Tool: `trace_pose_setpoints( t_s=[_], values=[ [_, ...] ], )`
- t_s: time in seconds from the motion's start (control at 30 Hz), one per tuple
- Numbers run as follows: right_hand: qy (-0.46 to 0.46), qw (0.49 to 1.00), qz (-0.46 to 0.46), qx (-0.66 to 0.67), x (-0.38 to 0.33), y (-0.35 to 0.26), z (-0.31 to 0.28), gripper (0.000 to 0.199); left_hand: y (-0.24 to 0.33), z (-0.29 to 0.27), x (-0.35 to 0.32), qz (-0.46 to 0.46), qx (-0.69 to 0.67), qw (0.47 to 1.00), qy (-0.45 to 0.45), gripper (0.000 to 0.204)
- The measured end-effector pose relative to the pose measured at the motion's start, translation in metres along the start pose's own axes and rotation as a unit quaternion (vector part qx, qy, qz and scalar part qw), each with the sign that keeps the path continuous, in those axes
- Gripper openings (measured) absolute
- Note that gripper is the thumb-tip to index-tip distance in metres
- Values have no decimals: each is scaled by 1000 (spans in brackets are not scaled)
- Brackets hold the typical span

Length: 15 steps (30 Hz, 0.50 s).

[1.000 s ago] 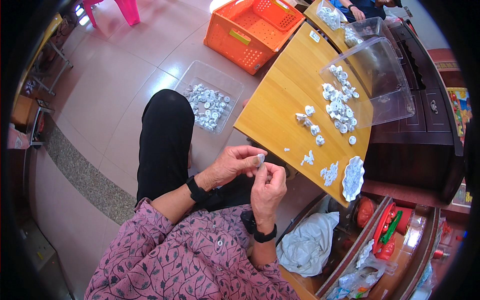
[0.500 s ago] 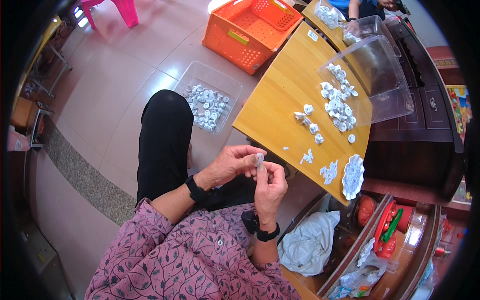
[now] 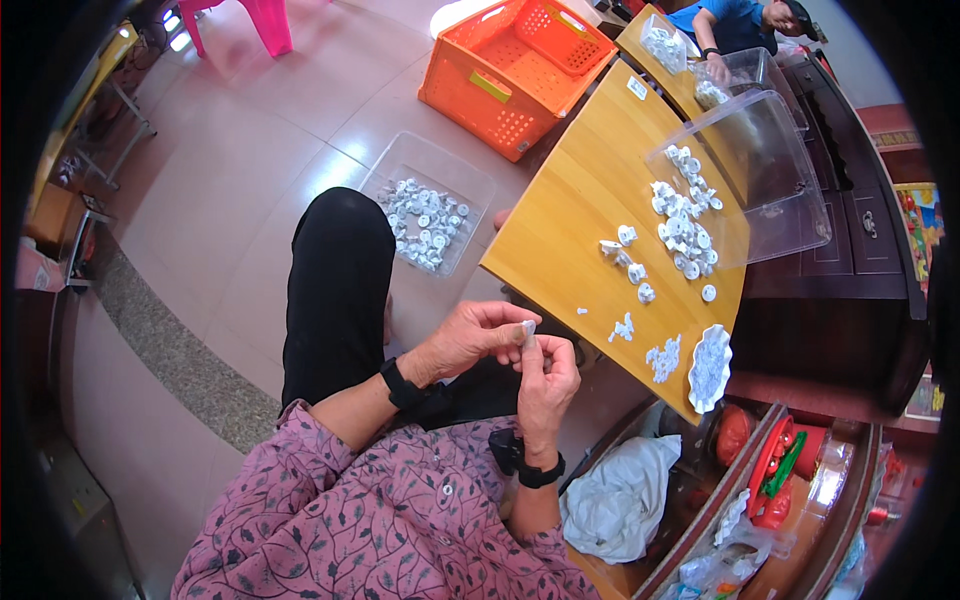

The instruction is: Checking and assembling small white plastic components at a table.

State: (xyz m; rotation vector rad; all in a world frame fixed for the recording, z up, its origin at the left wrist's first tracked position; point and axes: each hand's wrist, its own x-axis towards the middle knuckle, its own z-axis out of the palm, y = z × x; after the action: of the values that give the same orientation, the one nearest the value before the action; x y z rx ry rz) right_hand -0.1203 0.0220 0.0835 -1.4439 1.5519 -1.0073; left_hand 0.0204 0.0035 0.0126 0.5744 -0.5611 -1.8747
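Above my lap, my left hand point(image 3: 468, 338) and my right hand point(image 3: 548, 378) meet fingertip to fingertip. Both are closed on one small white plastic piece point(image 3: 529, 327); fingers cover most of it. To their right, the wooden table point(image 3: 560, 200) carries a pile of white round plastic fittings point(image 3: 686, 238) and a smaller group of similar fittings point(image 3: 626, 258). Nearer its front corner lie scattered tiny white pieces point(image 3: 663, 358). Beside those, a scalloped white dish point(image 3: 708, 407) holds many more tiny pieces.
A clear bin point(image 3: 410, 150) with white fittings stands on the floor beyond my knee. Behind it is an orange crate point(image 3: 478, 105). A clear container point(image 3: 790, 215) lies tipped on the table. At the far right, a co-worker's hand point(image 3: 717, 68) reaches into another clear box. Below, an open drawer holds a white bag point(image 3: 620, 500).
The view has shifted slightly, so the surroundings sit a little lower and further right. My hands stay together, the white piece turned slightly between the fingertips. More of the co-worker shows.
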Motion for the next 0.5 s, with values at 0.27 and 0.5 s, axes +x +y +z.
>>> trace_pose_setpoints(
  t_s=[0.27, 0.5],
  values=[
    [-31, 999, -2, 22, 6, 5, 7, 14, 3, -11, -1, 1, 21, 1000, 18, 35],
    [-41, 993, 51, 102, 7, 5, 9, 18, 6, -15, -2, -6, -12, 1000, 21, 38]
  ],
)
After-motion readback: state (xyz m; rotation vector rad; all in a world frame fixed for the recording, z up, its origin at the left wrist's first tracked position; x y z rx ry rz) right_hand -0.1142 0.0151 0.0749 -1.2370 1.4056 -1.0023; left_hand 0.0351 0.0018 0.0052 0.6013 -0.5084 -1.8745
